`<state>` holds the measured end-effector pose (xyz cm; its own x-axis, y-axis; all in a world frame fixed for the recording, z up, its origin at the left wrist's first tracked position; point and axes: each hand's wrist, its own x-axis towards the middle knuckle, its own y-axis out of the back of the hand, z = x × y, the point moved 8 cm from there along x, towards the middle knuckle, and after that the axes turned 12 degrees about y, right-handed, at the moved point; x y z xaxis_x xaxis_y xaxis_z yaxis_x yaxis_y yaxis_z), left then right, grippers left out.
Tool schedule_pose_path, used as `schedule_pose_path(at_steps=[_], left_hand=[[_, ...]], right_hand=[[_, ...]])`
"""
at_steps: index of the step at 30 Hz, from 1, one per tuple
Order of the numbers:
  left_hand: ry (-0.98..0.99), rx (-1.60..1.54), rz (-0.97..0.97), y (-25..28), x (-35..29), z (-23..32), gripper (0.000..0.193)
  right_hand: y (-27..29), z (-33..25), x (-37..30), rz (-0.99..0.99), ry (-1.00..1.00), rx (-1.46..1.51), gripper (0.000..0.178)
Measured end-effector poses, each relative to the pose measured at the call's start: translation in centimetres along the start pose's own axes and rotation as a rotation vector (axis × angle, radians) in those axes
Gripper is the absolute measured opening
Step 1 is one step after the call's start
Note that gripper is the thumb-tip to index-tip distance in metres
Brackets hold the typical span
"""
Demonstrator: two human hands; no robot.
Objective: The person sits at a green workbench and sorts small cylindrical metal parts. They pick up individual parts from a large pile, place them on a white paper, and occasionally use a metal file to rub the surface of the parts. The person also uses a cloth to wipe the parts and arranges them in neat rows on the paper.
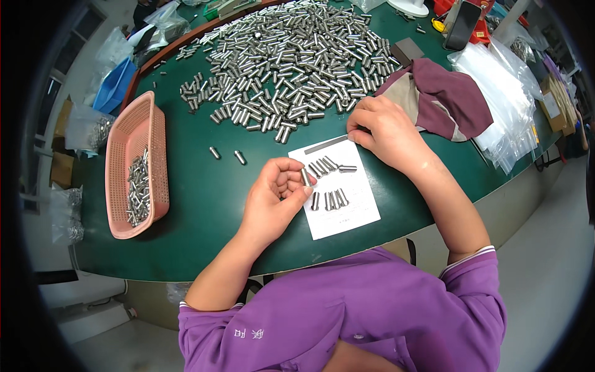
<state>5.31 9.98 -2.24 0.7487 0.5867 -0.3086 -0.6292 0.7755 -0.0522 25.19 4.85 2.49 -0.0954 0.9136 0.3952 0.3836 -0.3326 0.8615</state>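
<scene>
Pinches a metal pin (305,177) in the left hand (276,195), above the left edge of the white sheet (362,201). Curls the right hand (385,131) by the sheet's far right corner; cannot tell if grasping anything. Has a pink basket (160,158) farther left.

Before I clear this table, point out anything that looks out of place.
Two metal pins lie apart from the large heap, on the green tabletop toward the pink basket; on the white sheet, one pin lies nearly crosswise beside the slanted upper row, so these look stray.

black phone (463,26), upper right | blue bin (114,88), upper left | plastic bags (503,102), right
</scene>
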Motion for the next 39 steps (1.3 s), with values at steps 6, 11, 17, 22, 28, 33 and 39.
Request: schedule_pose_path(at_steps=[6,11,17,22,28,33,39], left_hand=[[0.034,-0.074,0.021,0.2,0.0,0.3,0.035],[0.021,-0.09,0.047,0.4,0.1,0.3,0.036],[0.01,-0.11,0.07,0.3,0.2,0.0,0.036],[0.065,0.008,0.081,-0.3,-0.1,-0.1,0.036],[0.014,-0.184,0.029,0.2,0.2,0.0,0.036],[0.031,-0.171,0.017,0.0,0.3,-0.2,0.035],[-0.025,-0.239,0.012,0.3,0.1,0.0,0.035]], right_hand=[[2.4,-1.7,0.4,0.255,0.161,-0.063,0.01],[2.0,-3.4,-0.9,-0.062,-0.164,0.63,0.008],[0.4,-3.6,-2.2,-0.165,-0.204,0.394,0.016],[-0.8,-5.4,-1.0,-0.088,-0.119,0.436,0.018],[1.8,-0.5,-3.2,-0.08,-0.301,0.384,0.016],[0.4,-2.5,-2.6,-0.068,-0.232,0.465,0.017],[-0.4,-3.5,-1.5,-0.106,-0.219,0.469,0.019]])
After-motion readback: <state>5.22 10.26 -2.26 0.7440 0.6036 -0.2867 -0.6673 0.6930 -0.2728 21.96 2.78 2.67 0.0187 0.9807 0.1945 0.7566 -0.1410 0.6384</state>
